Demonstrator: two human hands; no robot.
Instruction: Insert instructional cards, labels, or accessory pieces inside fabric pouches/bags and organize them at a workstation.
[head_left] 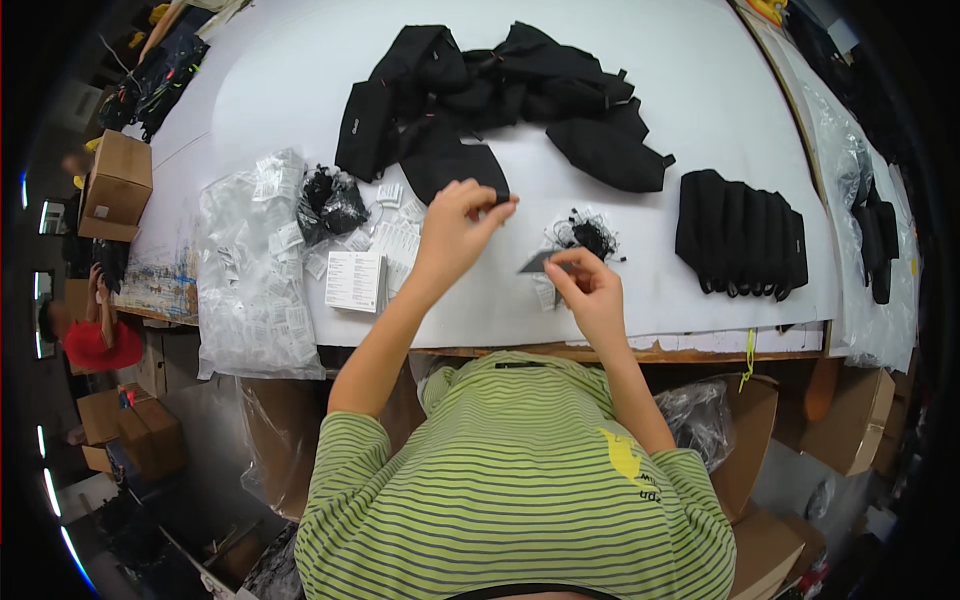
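Note:
My left hand (460,228) is closed, thumb and fingertips pinched at the near right corner of a black fabric pouch (452,160) lying on the table. The fingers partly hide that corner. My right hand (592,290) pinches a dark grey hang tag (538,263) by its right side, just above the table's near edge. Right behind it lies a small tangle of black tag strings (585,235) on clear plastic. A white label (545,292) sits below the tag. Several more black pouches (560,85) are heaped at the far middle.
Left of my hands are a clear bag of white labels (255,270), a black string bundle (330,205) and a white label stack (354,281). A row of black pouches (740,235) lies at right. Cardboard boxes (118,185) and a person in red (103,345) are far left.

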